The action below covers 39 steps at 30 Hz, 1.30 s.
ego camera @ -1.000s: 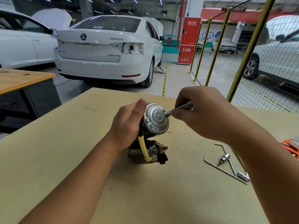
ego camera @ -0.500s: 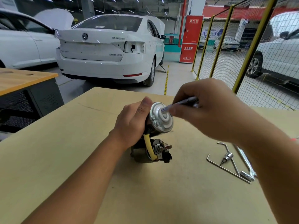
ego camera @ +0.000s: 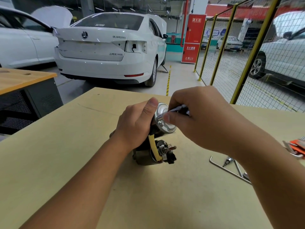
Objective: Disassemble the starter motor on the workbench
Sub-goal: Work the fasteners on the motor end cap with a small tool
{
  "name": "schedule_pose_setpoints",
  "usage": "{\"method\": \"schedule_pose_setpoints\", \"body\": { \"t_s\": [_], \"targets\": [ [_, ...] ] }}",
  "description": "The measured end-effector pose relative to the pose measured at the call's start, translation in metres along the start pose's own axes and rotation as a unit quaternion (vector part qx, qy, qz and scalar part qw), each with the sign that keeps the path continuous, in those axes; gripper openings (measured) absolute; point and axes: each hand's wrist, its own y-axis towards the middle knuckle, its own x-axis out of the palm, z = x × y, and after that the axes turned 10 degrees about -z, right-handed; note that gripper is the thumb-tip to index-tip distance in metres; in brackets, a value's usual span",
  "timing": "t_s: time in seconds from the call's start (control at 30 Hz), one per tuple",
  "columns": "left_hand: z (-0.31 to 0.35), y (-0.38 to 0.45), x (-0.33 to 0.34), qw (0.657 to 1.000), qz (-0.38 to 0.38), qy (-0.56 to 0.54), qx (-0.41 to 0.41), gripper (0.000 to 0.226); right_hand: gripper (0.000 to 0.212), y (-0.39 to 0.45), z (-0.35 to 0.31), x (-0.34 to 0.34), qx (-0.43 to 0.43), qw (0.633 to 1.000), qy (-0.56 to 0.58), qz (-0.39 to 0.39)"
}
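Workbench (ego camera: 66, 162), starter motor (ego camera: 158, 146), "SUPERB" car (ego camera: 109, 47)

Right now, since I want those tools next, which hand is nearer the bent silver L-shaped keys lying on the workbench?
Right. The right hand is up at the starter motor, its forearm passing above the L-shaped keys; the left hand grips the motor's far side.

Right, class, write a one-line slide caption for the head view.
Left hand steadies the starter motor while the right hand works a slim metal tool at its end cap.

Black starter motor (ego camera: 155, 151) with silver end cap stands tilted on workbench (ego camera: 66, 146).
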Motion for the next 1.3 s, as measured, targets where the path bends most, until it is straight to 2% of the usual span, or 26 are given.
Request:
{"method": "schedule_pose_setpoints", "body": {
  "t_s": [0.13,0.33,0.5,0.63,0.73,0.87,0.97,1.1,1.3],
  "targets": [
    [0.003,0.000,0.000,1.000,-0.006,0.028,-0.003,0.068,0.014,-0.001,-0.005,0.000,-0.011,0.999,-0.025,-0.017],
    [0.005,-0.001,-0.001,0.996,-0.077,0.039,0.018,0.090,0.014,-0.002,0.000,-0.003,-0.017,0.999,-0.007,-0.042],
    [0.009,-0.002,0.000,0.992,-0.110,0.046,0.048,0.067,0.010,-0.001,0.007,0.001,-0.023,0.995,0.086,-0.037],
    [0.013,-0.001,0.000,0.991,-0.125,0.007,0.048,0.073,0.018,-0.004,0.015,0.005,-0.033,0.978,0.204,-0.032],
    [0.013,-0.003,-0.003,0.991,-0.129,-0.014,0.038,0.078,0.018,-0.011,0.016,0.014,-0.063,0.983,0.173,0.000],
    [0.012,-0.006,-0.006,0.983,-0.157,-0.087,0.046,0.047,0.015,-0.016,0.012,0.022,-0.090,0.985,0.137,0.049],
    [0.015,-0.010,-0.009,0.971,-0.173,-0.146,0.074,0.047,0.015,-0.017,0.013,0.025,-0.106,0.983,0.139,0.064],
    [0.022,-0.012,-0.014,0.962,-0.190,-0.165,0.102,0.029,0.014,-0.017,0.015,0.028,-0.117,0.981,0.141,0.071],
    [0.029,-0.015,-0.014,0.956,-0.200,-0.181,0.114,0.023,0.009,-0.016,0.015,0.029,-0.119,0.979,0.158,0.059]
  ]
}}
